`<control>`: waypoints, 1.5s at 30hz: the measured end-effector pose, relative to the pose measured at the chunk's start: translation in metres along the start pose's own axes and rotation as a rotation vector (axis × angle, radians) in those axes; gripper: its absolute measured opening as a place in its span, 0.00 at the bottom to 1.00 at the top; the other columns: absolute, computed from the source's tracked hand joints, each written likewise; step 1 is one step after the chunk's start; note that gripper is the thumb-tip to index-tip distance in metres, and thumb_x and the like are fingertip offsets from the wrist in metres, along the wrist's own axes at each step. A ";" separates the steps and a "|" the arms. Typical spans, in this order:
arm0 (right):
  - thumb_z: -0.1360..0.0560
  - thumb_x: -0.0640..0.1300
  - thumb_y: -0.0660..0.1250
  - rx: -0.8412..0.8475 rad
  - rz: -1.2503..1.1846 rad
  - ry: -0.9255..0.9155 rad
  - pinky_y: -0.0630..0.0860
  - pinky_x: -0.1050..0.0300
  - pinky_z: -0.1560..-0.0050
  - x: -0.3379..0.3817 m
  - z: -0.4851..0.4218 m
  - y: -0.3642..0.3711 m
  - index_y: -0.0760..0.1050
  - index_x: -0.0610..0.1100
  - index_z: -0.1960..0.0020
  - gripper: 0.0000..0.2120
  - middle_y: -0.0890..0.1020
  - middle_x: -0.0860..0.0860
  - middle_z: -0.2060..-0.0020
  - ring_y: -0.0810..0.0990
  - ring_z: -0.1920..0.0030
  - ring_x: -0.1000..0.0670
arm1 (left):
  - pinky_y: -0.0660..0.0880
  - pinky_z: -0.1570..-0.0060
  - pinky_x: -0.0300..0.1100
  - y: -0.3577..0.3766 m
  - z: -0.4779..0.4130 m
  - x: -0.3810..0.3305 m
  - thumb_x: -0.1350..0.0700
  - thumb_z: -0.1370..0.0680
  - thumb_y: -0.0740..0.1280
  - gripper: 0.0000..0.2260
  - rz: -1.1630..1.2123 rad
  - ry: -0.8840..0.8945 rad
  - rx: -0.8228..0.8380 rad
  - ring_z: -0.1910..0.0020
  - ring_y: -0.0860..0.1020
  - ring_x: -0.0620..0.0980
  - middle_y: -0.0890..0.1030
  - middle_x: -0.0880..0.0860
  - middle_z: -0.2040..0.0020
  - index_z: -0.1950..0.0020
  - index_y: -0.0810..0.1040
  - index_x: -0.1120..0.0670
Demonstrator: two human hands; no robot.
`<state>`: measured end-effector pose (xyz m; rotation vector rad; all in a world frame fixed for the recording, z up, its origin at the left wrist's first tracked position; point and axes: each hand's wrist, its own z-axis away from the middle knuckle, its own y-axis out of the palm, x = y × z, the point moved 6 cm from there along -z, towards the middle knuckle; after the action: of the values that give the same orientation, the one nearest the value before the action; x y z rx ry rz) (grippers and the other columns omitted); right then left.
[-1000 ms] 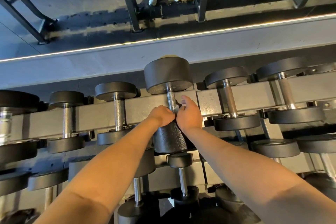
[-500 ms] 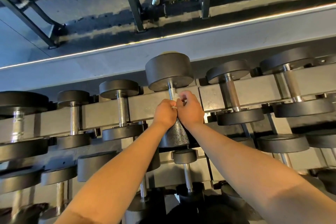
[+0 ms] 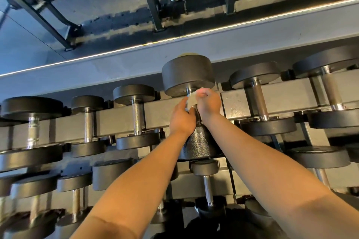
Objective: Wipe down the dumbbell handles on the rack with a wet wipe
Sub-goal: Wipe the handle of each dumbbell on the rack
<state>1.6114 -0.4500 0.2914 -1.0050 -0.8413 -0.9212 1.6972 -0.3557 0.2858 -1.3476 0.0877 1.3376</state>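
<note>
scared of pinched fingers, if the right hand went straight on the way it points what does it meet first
Probably the dumbbell's far head, right beyond the right hand and its wet wipe; depth is unclear.

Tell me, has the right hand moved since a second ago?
Yes: the right hand, with the wipe, has slid along the handle toward the far head.

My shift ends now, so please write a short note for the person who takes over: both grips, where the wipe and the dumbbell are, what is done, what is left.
Left grip: curled round the handle of the big middle dumbbell, top row of the rack.
Right grip: pinches the wipe against the handle's far end.
Done: the wipe is on this handle.
Left: finish this handle. Whether the other handles are wiped cannot be told.
</note>
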 end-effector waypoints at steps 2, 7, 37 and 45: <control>0.24 0.38 0.70 0.066 -0.037 0.098 0.75 0.55 0.37 -0.007 0.000 0.012 0.82 0.40 0.41 0.11 0.83 0.44 0.42 0.80 0.40 0.46 | 0.78 0.41 0.53 0.001 -0.001 0.000 0.51 0.20 0.62 0.22 0.010 -0.055 0.042 0.41 0.80 0.54 0.78 0.52 0.32 0.25 0.68 0.43; 0.25 0.33 0.69 0.052 -0.024 0.139 0.76 0.54 0.46 -0.002 -0.003 0.021 0.78 0.30 0.40 0.14 0.81 0.37 0.42 0.81 0.44 0.42 | 0.79 0.46 0.47 0.002 -0.002 0.002 0.53 0.21 0.60 0.25 0.020 -0.139 0.085 0.44 0.81 0.52 0.81 0.49 0.36 0.25 0.67 0.35; 0.22 0.51 0.68 0.208 0.293 0.108 0.63 0.59 0.70 -0.019 -0.021 0.027 0.68 0.45 0.66 0.18 0.74 0.50 0.66 0.74 0.66 0.50 | 0.82 0.52 0.53 -0.006 0.007 -0.001 0.49 0.25 0.55 0.24 0.045 -0.191 -0.046 0.51 0.83 0.55 0.85 0.53 0.47 0.30 0.76 0.45; 0.20 0.53 0.66 0.181 0.199 0.135 0.76 0.51 0.43 -0.010 -0.033 0.039 0.79 0.36 0.43 0.20 0.83 0.40 0.45 0.80 0.42 0.39 | 0.81 0.46 0.53 -0.009 0.008 -0.004 0.53 0.20 0.57 0.21 0.069 -0.173 -0.059 0.46 0.82 0.54 0.84 0.52 0.44 0.27 0.73 0.46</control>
<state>1.6481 -0.4689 0.2603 -0.8431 -0.6843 -0.7215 1.6972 -0.3502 0.2967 -1.2826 -0.0232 1.5200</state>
